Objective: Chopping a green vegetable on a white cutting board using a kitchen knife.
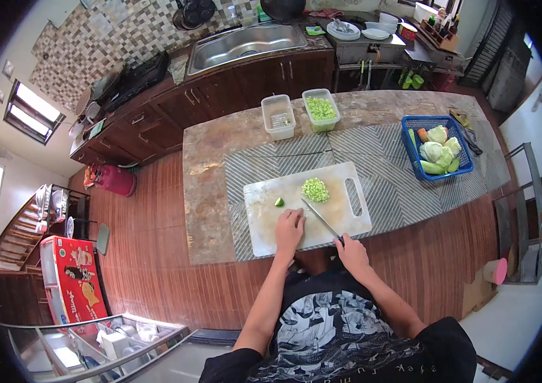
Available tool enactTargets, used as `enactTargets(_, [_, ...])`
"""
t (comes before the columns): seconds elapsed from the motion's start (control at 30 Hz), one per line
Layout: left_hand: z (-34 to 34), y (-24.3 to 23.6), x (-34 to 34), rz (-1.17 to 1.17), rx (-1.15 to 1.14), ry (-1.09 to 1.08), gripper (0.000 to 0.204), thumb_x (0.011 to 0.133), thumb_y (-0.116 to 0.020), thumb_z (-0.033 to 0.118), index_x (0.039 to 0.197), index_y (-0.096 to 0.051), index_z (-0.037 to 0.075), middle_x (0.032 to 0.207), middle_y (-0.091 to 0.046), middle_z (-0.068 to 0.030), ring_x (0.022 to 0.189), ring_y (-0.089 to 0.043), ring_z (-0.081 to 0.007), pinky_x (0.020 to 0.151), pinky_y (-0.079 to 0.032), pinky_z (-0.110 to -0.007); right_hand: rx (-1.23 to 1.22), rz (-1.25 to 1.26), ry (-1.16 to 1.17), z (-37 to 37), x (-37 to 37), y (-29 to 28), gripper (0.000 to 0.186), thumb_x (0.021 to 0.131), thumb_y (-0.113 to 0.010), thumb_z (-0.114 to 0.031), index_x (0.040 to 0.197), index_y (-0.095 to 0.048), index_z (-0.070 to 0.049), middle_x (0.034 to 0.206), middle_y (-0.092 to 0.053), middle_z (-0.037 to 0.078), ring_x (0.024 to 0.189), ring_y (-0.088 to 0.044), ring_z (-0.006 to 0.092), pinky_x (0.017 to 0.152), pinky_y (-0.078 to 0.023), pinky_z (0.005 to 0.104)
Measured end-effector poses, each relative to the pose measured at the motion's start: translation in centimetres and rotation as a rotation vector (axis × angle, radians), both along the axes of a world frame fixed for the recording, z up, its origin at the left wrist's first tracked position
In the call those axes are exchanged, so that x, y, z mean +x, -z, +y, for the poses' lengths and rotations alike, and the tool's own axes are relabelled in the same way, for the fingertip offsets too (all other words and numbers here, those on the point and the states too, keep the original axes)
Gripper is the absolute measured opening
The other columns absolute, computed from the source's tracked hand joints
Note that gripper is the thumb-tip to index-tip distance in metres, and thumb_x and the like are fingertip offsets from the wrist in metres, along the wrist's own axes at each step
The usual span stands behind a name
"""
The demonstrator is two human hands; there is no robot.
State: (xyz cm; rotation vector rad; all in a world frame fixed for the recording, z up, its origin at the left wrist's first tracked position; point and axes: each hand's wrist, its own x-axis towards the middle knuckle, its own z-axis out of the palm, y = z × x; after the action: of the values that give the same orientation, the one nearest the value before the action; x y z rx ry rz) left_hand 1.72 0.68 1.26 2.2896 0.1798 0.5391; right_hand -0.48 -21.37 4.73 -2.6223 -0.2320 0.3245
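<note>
A white cutting board (267,233) lies on the table in front of me. My right hand (352,253) grips the black handle of a knife (323,219), whose blade points up and left across the board. Beside the blade, my left hand (290,228) rests on the board with its fingers bent and close together; whatever may be under them is hidden. A heap of small pale-green diced vegetable (315,190) sits just beyond the knife tip. To its left lies a small dark-green end piece (279,202), apart from my fingers.
Beyond the board stand a plastic container of chopped green vegetable (322,110) and another container (278,118) with little in it. A blue basket (440,174) of vegetables is at the right. A patterned mat (386,153) covers part of the table. Behind is a sink (245,48).
</note>
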Motion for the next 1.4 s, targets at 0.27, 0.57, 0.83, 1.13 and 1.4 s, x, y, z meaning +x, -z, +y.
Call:
enactTargets(0.27, [1.1, -0.7, 1.8, 0.094, 0.010, 0.178, 0.020, 0.089, -0.073, 0.017, 0.107, -0.074, 0.009, 0.098, -0.066, -0.0090, 0.091, -0.065, -0.0302, 0.077, -0.053, -0.040, 0.019, 0.002, 0.057, 0.4, -0.4, -0.7, 0.039, 0.101, -0.059, -0.039, 0.092, -0.060, -0.001, 0.073, -0.067, 0.027, 0.072, -0.068, 0.0479, 0.065, -0.055, 0.0575])
enactTargets(0.57, [-0.6, -0.4, 1.6, -0.012, 0.046, 0.034, 0.008, 0.085, -0.075, 0.018, 0.086, -0.076, 0.010, 0.085, -0.068, -0.0048, 0.084, -0.065, -0.0274, 0.071, -0.053, -0.039, 0.043, 0.023, 0.105, 0.7, -0.9, -0.1, 0.038, 0.101, -0.059, -0.038, 0.092, -0.061, -0.001, 0.075, -0.067, 0.029, 0.074, -0.067, 0.0492, 0.066, -0.053, 0.0591])
enactTargets(0.83, [-1.9, 0.6, 1.2, -0.085, 0.089, -0.099, 0.004, 0.084, -0.077, 0.016, 0.085, -0.077, 0.012, 0.083, -0.068, -0.0021, 0.078, -0.061, -0.0255, 0.066, -0.052, -0.037, -0.016, 0.059, 0.066, 1.3, -0.7, 0.0, 0.035, 0.101, -0.059, -0.035, 0.095, -0.059, -0.001, 0.076, -0.067, 0.029, 0.074, -0.067, 0.0498, 0.065, -0.053, 0.0594])
enactTargets(1.13, [-1.9, 0.6, 1.0, -0.122, 0.057, -0.096, 0.006, 0.082, -0.079, 0.012, 0.087, -0.077, 0.011, 0.084, -0.068, -0.0031, 0.078, -0.060, -0.0253, 0.067, -0.050, -0.037, 0.034, 0.019, -0.022, 2.1, 2.0, -0.1, 0.033, 0.102, -0.058, -0.036, 0.095, -0.056, -0.003, 0.073, -0.067, 0.024, 0.072, -0.068, 0.0465, 0.063, -0.054, 0.0568])
enactTargets(1.4, [-2.0, 0.3, 1.1, -0.107, 0.073, -0.105, 0.008, 0.081, -0.079, 0.011, 0.088, -0.076, 0.010, 0.084, -0.068, -0.0040, 0.077, -0.060, -0.0259, 0.067, -0.050, -0.036, 0.005, 0.044, -0.078, 1.2, 1.9, 0.5, 0.033, 0.102, -0.058, -0.035, 0.096, -0.055, -0.003, 0.073, -0.068, 0.024, 0.072, -0.069, 0.0444, 0.062, -0.056, 0.0538])
